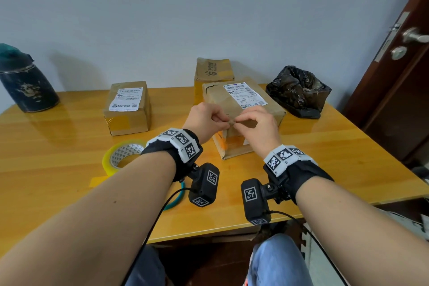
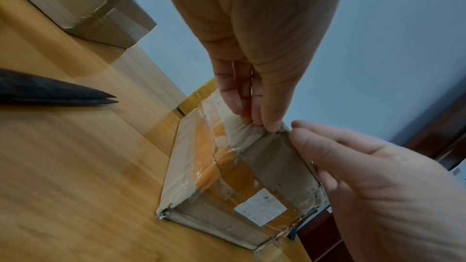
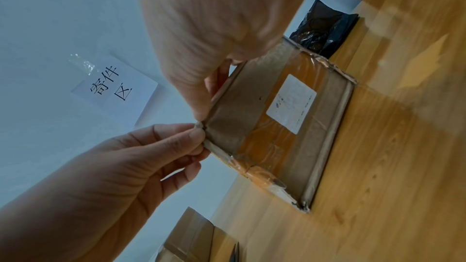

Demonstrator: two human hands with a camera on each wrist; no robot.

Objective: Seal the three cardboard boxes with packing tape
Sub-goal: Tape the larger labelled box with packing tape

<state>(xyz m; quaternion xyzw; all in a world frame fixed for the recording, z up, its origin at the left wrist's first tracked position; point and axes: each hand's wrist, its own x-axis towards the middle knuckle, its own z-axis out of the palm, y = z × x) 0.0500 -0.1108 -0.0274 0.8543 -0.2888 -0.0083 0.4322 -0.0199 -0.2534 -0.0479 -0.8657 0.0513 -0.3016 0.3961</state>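
Observation:
Three taped cardboard boxes stand on the wooden table (image 1: 58, 146): a small one (image 1: 127, 107) on the left, one (image 1: 213, 72) at the back, and a bigger one (image 1: 246, 109) in the middle. My left hand (image 1: 226, 123) and right hand (image 1: 239, 122) meet at the bigger box's near top corner. Both pinch its edge (image 2: 277, 130), where clear tape wraps over yellow tape (image 2: 209, 162). Whether a loose tape end sits between the fingers is hidden. The yellow tape roll (image 1: 123, 158) lies flat by my left wrist.
Dark scissors (image 2: 63, 95) lie on the table left of the bigger box. A dark flask (image 1: 25, 83) stands at the far left. A crumpled black bag (image 1: 299, 90) sits right of the boxes. A brown door (image 1: 406, 65) is on the right.

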